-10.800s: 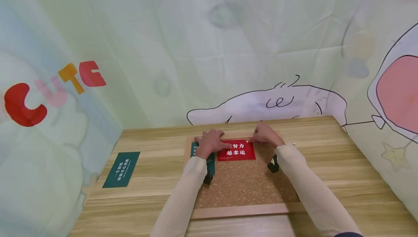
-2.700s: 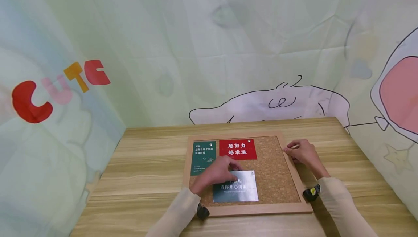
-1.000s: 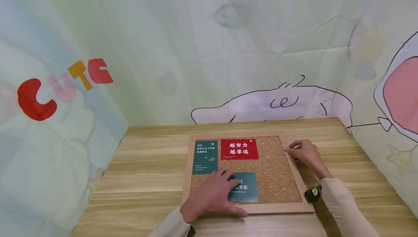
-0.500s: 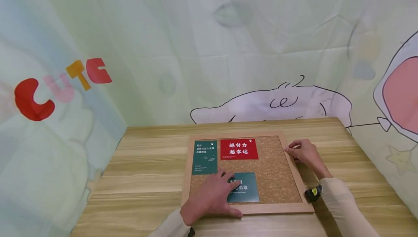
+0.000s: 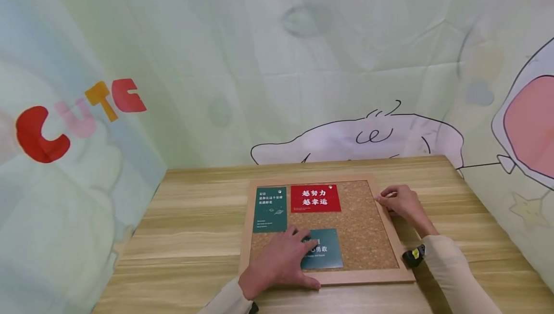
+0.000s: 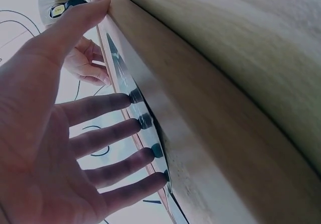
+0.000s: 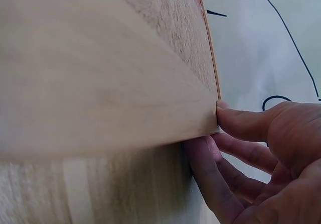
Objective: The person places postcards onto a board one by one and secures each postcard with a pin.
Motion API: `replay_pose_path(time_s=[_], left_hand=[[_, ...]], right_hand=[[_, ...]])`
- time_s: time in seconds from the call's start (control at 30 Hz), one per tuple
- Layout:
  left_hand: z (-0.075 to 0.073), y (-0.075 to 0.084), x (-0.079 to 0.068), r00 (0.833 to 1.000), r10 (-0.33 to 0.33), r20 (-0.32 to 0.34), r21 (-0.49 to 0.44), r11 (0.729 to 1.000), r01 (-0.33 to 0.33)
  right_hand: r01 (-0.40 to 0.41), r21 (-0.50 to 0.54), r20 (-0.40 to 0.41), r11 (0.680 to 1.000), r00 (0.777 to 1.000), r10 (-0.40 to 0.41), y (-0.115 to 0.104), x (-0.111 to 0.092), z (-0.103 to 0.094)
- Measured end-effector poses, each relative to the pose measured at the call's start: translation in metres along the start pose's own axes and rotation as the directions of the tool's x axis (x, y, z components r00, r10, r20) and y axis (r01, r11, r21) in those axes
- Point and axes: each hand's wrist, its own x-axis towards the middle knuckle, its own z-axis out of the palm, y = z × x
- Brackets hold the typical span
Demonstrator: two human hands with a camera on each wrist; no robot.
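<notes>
A wood-framed cork board [image 5: 368,237] lies on the table. My left hand [image 5: 279,258] spreads its fingers over a teal card [image 5: 326,251] near the board's front edge, covering its left part. In the left wrist view, the fingertips [image 6: 145,121] touch the card while the thumb reaches the wooden frame. At the board's right edge, my right hand [image 5: 402,203] pinches the frame; the right wrist view shows the thumb [image 7: 246,123] on top and fingers against the side. A tall green card [image 5: 271,218] and a red card [image 5: 316,198] sit along the board's back, each with a small pin.
The wooden table [image 5: 195,218] extends around the board on all sides. A printed fabric backdrop [image 5: 207,64] with drawn shapes and letters rises behind it and at both sides.
The teal card, earlier on the table's left, now lies on the board under my left hand. Both hands have left the red card. Over the last second hardly anything moves.
</notes>
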Motion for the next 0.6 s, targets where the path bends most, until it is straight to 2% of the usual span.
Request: replay_pose_path(time_s=[0.6], left_hand=[[-0.0001, 0.0002, -0.0002, 1.0, 0.0, -0.001, -0.023, 1.0, 0.0]], right_hand=[[0.005, -0.011, 0.01, 1.0, 1.0, -0.004, 0.0003, 0.0018, -0.0011]])
